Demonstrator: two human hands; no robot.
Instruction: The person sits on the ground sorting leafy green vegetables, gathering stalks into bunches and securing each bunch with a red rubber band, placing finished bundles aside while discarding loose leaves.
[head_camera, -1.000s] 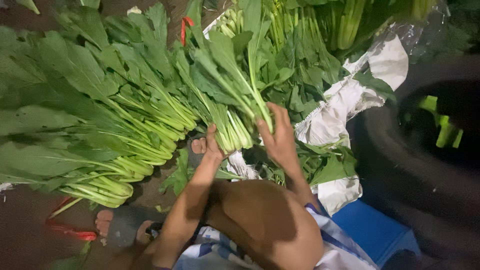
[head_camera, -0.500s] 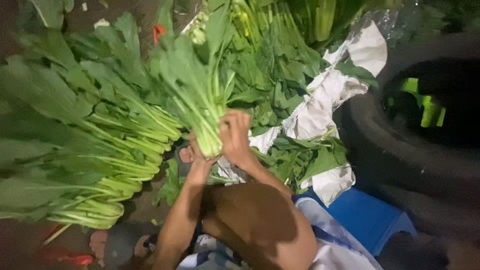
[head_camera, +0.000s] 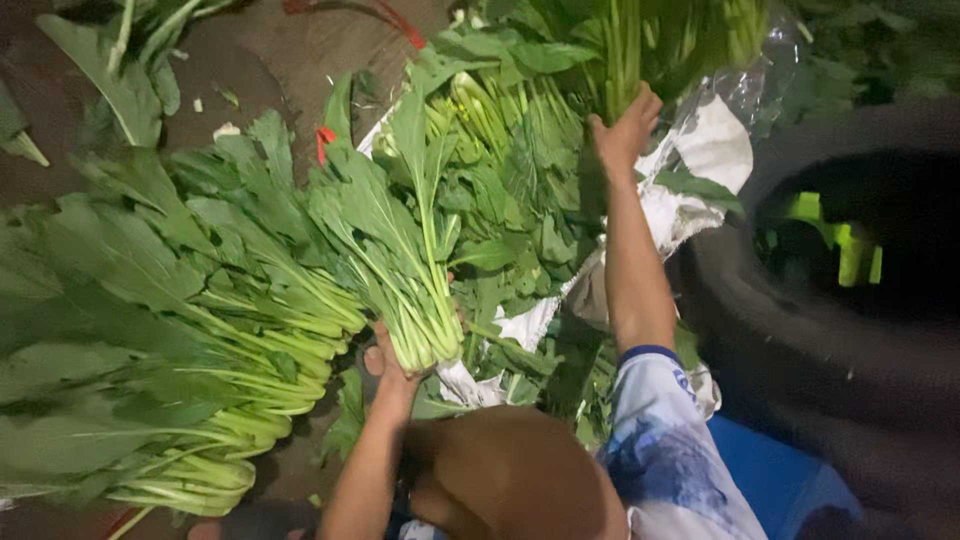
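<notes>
The left hand (head_camera: 392, 368) at six o'clock clenches a bunch of leafy greens (head_camera: 405, 270) by the stems; stacked bunches (head_camera: 190, 330) lie at nine; at one o'clock the right hand (head_camera: 625, 130) grasps stalks (head_camera: 625, 50) above crumpled white wrapping (head_camera: 715, 150); a black tyre (head_camera: 850, 330) sits at three.

A single head-worn camera looks steeply down, close over the leafy greens (head_camera: 250, 300) on the ground.
</notes>
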